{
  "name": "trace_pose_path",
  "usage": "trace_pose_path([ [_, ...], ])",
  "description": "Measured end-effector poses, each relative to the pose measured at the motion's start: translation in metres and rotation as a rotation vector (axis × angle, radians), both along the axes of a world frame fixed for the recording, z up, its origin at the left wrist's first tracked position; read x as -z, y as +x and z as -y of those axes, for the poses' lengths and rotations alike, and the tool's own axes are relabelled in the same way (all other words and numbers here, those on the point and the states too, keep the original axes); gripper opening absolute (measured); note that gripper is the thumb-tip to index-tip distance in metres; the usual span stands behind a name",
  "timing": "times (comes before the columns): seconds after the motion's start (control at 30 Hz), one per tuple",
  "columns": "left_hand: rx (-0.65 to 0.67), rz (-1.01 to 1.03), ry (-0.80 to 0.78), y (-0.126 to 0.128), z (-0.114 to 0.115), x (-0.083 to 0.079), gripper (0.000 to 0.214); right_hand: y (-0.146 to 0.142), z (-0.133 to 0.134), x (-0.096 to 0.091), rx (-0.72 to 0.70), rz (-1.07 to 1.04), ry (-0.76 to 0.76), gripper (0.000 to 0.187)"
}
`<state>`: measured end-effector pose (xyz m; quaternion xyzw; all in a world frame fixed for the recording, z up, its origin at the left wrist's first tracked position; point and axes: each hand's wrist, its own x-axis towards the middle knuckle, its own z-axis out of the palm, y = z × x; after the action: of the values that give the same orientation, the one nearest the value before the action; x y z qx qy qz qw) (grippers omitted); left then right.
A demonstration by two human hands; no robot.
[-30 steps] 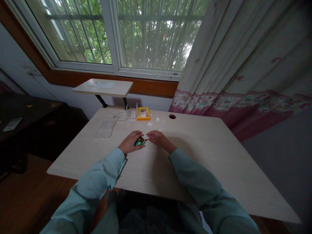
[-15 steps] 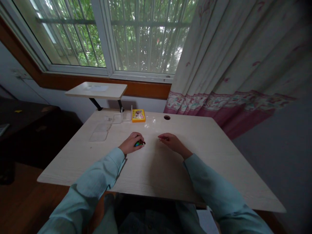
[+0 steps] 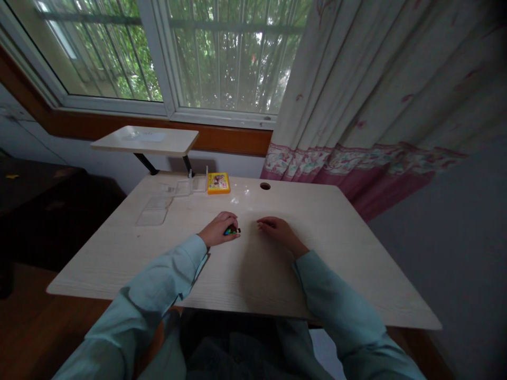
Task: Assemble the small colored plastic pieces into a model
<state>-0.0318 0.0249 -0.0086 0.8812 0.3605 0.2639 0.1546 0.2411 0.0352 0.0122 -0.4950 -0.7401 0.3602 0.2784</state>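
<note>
Over the middle of the desk, my left hand [image 3: 217,230] curls around a small toy-like piece [image 3: 231,230] in green, blue and dark red. Most of that piece is covered by the fingers, so its exact kind does not show. A short gap to the right, my right hand [image 3: 279,232] has thumb and fingertips pinched together just above the desktop. Whatever may be in that pinch is too small to make out.
A yellow box [image 3: 218,183] with a printed picture lies at the desk's [image 3: 190,285] back. Left of it are clear plastic cases [image 3: 152,216]. A small raised shelf [image 3: 174,140] stands at the back left, and a round cable hole [image 3: 265,186] is near the rear edge.
The camera view has shifted slightly. My left hand, with the small colourful piece, has moved right, closer to my right hand, which stays pinched at nearly the same place.
</note>
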Motion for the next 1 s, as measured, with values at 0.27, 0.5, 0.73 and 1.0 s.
trace_pose_path([
  [0.27,-0.007,-0.01,0.027,0.001,-0.001,-0.002,0.046,0.0,0.003,0.007,0.006,-0.002,0.067,0.028],
  [0.5,0.044,-0.103,0.034,-0.015,0.005,0.0,0.057,-0.011,0.007,0.015,-0.116,0.036,0.215,0.025],
  [0.73,-0.033,-0.113,0.07,-0.022,0.007,0.004,0.043,-0.079,0.008,0.02,-0.201,0.254,0.323,0.029],
  [1.0,-0.158,-0.095,0.044,-0.066,0.009,0.006,0.043,-0.155,-0.005,0.007,-0.252,0.279,0.258,0.024],
])
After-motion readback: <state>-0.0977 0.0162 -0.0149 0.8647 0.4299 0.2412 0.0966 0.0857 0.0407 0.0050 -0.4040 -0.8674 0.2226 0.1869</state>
